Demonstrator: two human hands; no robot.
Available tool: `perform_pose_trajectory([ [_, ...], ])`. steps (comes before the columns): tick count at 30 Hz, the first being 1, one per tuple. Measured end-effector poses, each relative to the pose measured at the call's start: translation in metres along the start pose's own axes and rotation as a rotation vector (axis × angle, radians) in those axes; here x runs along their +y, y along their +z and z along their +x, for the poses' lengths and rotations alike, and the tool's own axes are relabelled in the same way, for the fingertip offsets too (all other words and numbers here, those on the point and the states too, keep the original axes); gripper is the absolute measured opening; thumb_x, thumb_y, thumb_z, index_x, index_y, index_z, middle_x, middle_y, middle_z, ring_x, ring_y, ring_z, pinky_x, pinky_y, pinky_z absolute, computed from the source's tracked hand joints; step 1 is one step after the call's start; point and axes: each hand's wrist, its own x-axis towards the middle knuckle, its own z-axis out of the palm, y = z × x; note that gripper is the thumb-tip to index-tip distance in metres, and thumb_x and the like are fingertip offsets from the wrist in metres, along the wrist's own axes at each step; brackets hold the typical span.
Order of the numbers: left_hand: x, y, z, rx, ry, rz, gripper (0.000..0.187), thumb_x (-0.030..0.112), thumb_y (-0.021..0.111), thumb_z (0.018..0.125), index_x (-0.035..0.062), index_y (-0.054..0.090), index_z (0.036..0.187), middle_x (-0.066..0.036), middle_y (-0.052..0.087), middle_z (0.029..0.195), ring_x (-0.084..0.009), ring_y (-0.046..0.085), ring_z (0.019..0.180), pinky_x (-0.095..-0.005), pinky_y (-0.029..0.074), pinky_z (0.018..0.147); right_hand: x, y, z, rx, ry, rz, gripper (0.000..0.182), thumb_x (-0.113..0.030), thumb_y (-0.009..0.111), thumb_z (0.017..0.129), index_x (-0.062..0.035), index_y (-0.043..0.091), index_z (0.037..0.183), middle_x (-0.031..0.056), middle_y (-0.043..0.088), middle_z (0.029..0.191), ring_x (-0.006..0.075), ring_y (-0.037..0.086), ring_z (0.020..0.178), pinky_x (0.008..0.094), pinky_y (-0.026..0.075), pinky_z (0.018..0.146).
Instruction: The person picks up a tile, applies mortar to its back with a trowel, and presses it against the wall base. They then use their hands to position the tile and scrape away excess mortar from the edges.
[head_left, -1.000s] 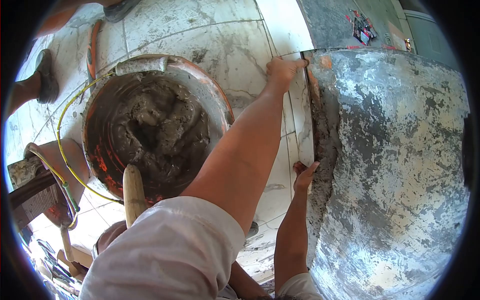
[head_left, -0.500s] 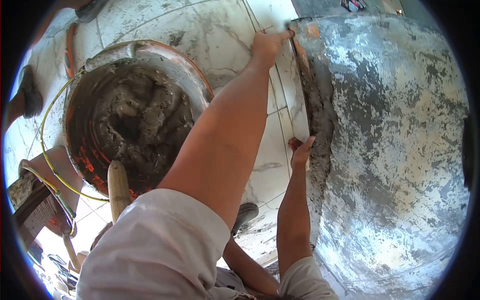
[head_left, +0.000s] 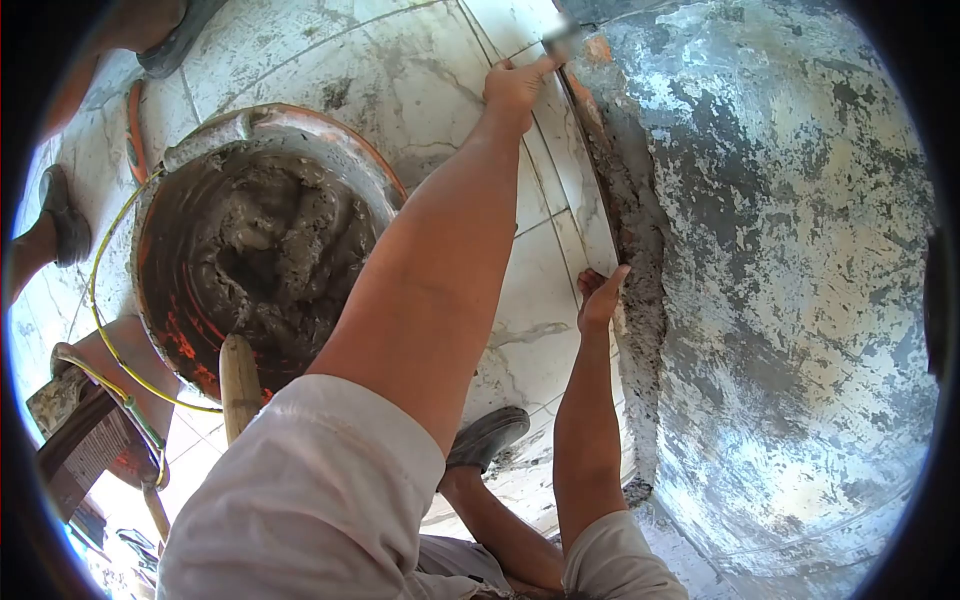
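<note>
A narrow white marble-look tile strip (head_left: 580, 165) stands along the rough mortar edge (head_left: 640, 230) of a raised slab. My left hand (head_left: 515, 90) is closed on the strip's far end, with the thumb over its top edge. At the near end my right hand (head_left: 600, 297) grips the same strip, thumb on the top edge and fingers curled at the side. To the left is a round bucket (head_left: 385, 165) with wet grey mortar (head_left: 290, 215) in it. A wooden handle (head_left: 240, 385) slants up at the bucket's near rim.
Worn grey paint covers the slab (head_left: 780, 250) on the right. A yellow-green cord (head_left: 93, 290) loops past the bucket. Another person's dark shoes (head_left: 68, 215) are at the left. A black shoe (head_left: 490, 438) rests on the marble-look floor tiles (head_left: 410, 100) below my arms.
The view has shifted slightly, so the bucket sits a little lower and the black shoe shows more. Both hands keep their hold on the tile strip.
</note>
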Motion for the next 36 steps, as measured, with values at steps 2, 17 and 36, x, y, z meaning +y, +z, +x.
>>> perform_pose_trajectory([
  [2, 0.0, -0.001, 0.0, -0.011, 0.006, -0.002, 0.095, 0.032, 0.082, 0.06, -0.009, 0.035, 0.132, -0.024, 0.046, 0.128, -0.0316, 0.048, 0.116, -0.0408, 0.042, 0.093, -0.001, 0.0, 0.001, -0.007, 0.009, -0.003, 0.077, -0.073, 0.041, 0.08, -0.0004, 0.053, 0.102, 0.0068, 0.055, 0.082, 0.0166, 0.056, 0.072, 0.0294, 0.047, 0.071],
  [17, 0.001, -0.002, 0.001, -0.07, -0.059, -0.075, 0.105, 0.029, 0.084, 0.057, -0.003, 0.027, 0.138, -0.021, 0.033, 0.139, -0.0328, 0.03, 0.129, -0.0508, 0.022, 0.105, 0.005, 0.005, -0.009, 0.061, -0.017, 0.056, 0.075, -0.069, 0.04, 0.084, 0.0031, 0.051, 0.103, 0.0095, 0.055, 0.088, 0.0187, 0.055, 0.08, 0.0311, 0.046, 0.08],
  [36, 0.005, -0.002, -0.003, -0.039, -0.023, -0.033, 0.098, 0.029, 0.083, 0.058, -0.0067, 0.032, 0.134, -0.022, 0.043, 0.132, -0.0307, 0.045, 0.119, -0.0407, 0.037, 0.099, 0.003, 0.01, -0.014, 0.088, -0.024, 0.059, 0.072, -0.065, 0.044, 0.085, 0.005, 0.052, 0.102, 0.008, 0.055, 0.084, 0.0159, 0.055, 0.076, 0.0279, 0.048, 0.072],
])
